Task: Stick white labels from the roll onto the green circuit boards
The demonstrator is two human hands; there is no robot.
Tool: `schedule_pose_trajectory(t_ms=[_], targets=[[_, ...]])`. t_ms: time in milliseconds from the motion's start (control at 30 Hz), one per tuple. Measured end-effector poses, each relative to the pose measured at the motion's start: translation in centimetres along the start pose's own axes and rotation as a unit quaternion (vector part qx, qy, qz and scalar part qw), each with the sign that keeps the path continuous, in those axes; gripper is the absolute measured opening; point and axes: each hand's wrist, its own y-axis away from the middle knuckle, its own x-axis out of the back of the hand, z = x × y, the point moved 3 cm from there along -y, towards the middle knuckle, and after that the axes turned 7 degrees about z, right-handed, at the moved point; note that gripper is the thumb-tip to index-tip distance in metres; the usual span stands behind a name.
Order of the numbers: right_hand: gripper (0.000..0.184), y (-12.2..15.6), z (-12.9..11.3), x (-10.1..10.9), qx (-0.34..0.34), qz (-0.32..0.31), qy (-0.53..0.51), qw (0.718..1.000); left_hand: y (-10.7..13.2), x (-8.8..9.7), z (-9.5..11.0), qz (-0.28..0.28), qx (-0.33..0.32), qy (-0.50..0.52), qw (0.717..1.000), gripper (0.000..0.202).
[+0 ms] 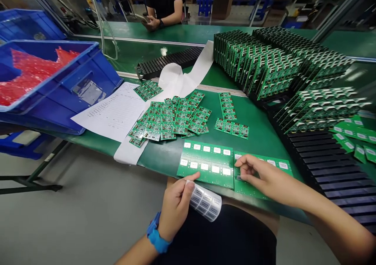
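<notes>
My left hand (179, 202), a blue band at its wrist, is closed on a roll of white printed labels (207, 202) just off the table's front edge. Its index fingertip reaches the near edge of a green circuit board panel (199, 156), which carries two rows of white labels. My right hand (258, 173) hovers over or touches a second green panel (279, 173) lying against the first one's right side. Its thumb and fingers are curled in near that panel's left end; anything between them is too small to make out. White labels show along this panel's far row.
Smaller circuit boards (167, 118) lie piled beyond the panels, beside a printed sheet (113, 110) and a white paper strip (129, 150). Black slotted racks (320, 163) with upright boards (258, 61) stand right. A blue bin (96, 69) is left. Across the table, a person (163, 6) holds a phone.
</notes>
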Motion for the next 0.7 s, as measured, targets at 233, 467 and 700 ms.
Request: schedule_pose_trajectory(t_ms=[233, 467, 700], targets=[[0.011, 0.1, -0.1, -0.1, -0.003, 0.010, 0.010, 1.000, 0.0, -0.1, 0.1, -0.002, 0.007, -0.007, 1.000, 0.033], [0.006, 0.4, -0.5, -0.8, 0.048, 0.072, 0.099, 0.991, 0.0, 0.0, 0.0, 0.000, 0.015, -0.008, 1.000, 0.033], [0.007, 2.6, 0.4, -2.0, 0.164, 0.216, 0.136, 0.953, 0.3, -0.1, 0.1, 0.025, 0.004, 0.006, 1.000, 0.035]])
